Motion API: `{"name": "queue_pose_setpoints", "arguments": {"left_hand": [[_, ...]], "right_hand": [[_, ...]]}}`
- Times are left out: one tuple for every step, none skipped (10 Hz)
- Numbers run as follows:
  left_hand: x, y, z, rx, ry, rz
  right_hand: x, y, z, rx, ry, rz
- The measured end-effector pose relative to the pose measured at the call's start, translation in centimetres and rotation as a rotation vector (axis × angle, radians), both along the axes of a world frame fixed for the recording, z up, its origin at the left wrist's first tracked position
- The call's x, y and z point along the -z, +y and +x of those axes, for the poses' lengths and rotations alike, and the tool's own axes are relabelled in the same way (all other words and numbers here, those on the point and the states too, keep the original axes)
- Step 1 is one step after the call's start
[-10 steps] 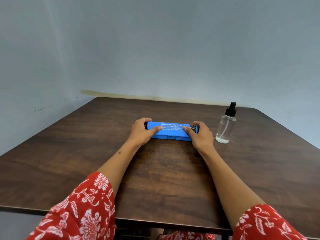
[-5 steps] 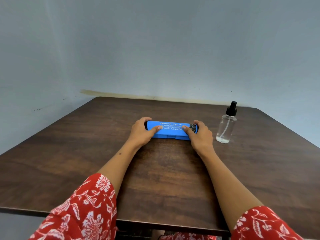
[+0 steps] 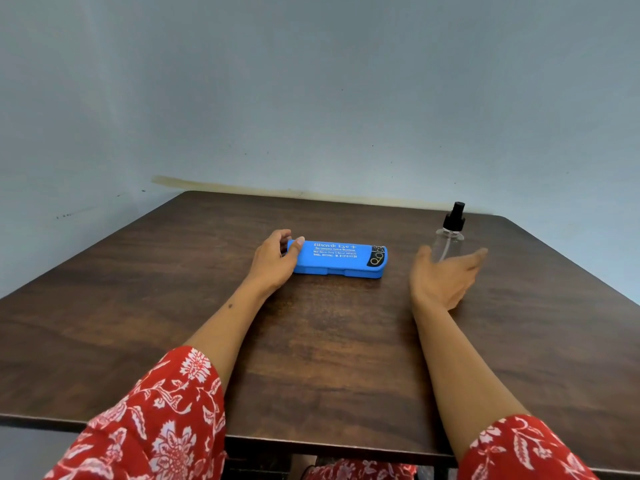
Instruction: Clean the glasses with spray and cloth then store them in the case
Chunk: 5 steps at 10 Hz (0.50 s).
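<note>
So the right hand [image 3: 445, 277] has come off the case since a moment ago and is now swinging out toward the spray bottle [image 3: 450, 237], fingers spread wide and holding nothing. The left hand [image 3: 273, 261] is still on the left end of the case [image 3: 337, 259], thumb on the lid and fingers curled round the end.

Going big to small: the brown tabletop [image 3: 311, 341] carries everything. The blue case lies flat mid-table, lid closed, so I'd guess the glasses are inside; can't see them or any cloth. The clear bottle with a black pump stands upright just right of the case.

If it's the bottle next, I'd wrap the body low, since it looks light and tippy. Popping the case first makes more sense, though.

Lid says something like "Bhavik Eye +"; the smaller lines are too blurry to read.
</note>
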<state>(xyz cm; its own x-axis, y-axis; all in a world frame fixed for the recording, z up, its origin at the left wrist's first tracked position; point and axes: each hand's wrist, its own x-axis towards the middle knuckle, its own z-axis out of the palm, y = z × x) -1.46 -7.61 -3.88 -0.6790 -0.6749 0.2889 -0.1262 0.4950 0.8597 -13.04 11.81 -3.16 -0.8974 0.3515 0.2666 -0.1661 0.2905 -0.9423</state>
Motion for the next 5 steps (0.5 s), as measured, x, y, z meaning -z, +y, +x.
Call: {"name": "queue_pose_setpoints", "arguments": {"left_hand": [[-0.1, 0.1, 0.1, -0.002, 0.040, 0.022], [-0.2, 0.3, 0.2, -0.009, 0.058, 0.010], [0.0, 0.3, 0.0, -0.019, 0.055, -0.034], [-0.3, 0.6, 0.4, -0.023, 0.049, -0.066], [-0.1, 0.5, 0.2, -0.076, 0.059, -0.133]], "right_hand": [[0.1, 0.0, -0.1, -0.043, -0.059, 0.022], [-0.1, 0.1, 0.2, -0.057, -0.065, 0.040], [-0.2, -0.2, 0.6, -0.100, -0.068, 0.081], [-0.5, -0.2, 1.2, -0.148, -0.054, 0.121], [-0.5, -0.3, 1.4, -0.177, -0.031, 0.140]]}}
